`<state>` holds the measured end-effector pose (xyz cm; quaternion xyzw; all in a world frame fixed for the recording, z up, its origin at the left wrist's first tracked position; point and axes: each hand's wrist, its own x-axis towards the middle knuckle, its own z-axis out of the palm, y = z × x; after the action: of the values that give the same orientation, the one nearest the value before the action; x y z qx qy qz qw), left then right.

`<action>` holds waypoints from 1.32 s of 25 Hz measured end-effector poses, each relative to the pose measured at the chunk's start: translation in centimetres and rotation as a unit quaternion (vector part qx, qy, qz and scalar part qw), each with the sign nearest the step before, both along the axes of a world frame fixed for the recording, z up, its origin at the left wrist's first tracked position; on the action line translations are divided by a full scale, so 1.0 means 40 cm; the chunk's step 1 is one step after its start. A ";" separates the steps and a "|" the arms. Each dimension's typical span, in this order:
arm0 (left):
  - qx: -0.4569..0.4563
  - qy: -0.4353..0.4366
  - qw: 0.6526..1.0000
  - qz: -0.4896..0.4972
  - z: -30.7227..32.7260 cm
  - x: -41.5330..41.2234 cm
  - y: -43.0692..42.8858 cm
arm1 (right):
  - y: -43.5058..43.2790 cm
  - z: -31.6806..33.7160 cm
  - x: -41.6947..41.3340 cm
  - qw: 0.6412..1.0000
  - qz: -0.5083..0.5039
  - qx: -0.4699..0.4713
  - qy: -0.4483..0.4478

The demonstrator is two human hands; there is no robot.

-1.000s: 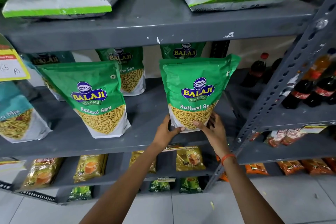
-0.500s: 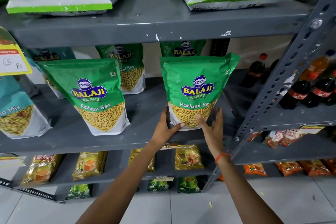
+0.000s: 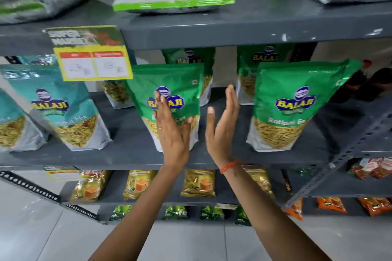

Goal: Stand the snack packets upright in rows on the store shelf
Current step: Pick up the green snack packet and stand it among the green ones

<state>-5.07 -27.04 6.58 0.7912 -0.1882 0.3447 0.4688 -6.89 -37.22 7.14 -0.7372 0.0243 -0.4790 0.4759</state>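
Reaching with flat, spread fingers, the left hand lies against the middle green packet on the shelf; the right hand, empty and flat, hovers beside. Bracket both sides, square it gently upright.

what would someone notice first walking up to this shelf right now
Two open hands raised before the middle shelf: the left hand in front of a green Ratlami Sev packet, the right hand over the gap beside it. Another green packet stands upright at right, and a yellow price tag hangs above.
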 end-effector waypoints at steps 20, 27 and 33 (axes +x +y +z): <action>0.030 0.449 0.876 -0.173 -0.214 0.132 0.198 | -0.067 -0.232 0.030 0.887 0.223 0.139 0.379; 0.039 0.462 0.871 -0.163 -0.200 0.127 0.198 | -0.076 -0.243 0.036 0.885 0.241 0.151 0.370; 0.043 0.469 0.864 -0.178 -0.179 0.112 0.199 | -0.061 -0.201 0.017 0.886 0.230 0.155 0.371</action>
<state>-0.60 -19.09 -0.56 0.8318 -0.0979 -0.1651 0.5207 -6.21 -39.65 -0.89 -0.7630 0.1027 -0.0374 0.6371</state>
